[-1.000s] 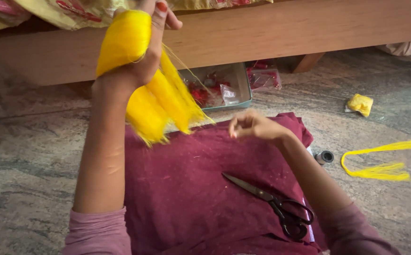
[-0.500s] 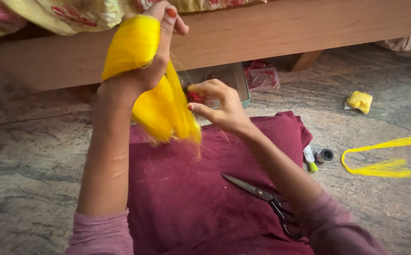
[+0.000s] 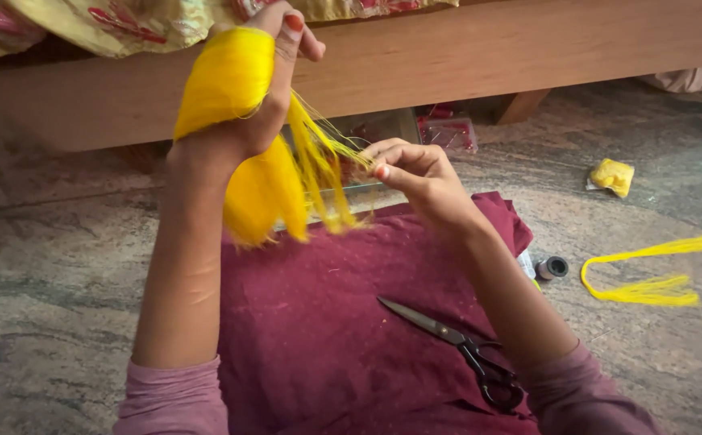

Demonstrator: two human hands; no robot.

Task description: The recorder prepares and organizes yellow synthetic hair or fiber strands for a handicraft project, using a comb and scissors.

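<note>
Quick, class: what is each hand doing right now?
Left hand: closed around the yellow thread bundle.
Right hand: fingertips pinched on a few strands of it.

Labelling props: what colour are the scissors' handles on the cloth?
Black handles on the scissors, blades dark metal; they lie on the maroon cloth. Head view.

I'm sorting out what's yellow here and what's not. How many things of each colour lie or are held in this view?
Yellow: 3 (thread bundle in the left hand with strands pinched by the right hand, loose thread loop on the floor, small yellow packet)
Maroon: 1 (cloth)
Black: 2 (scissors, small spool)
Total: 6
</note>
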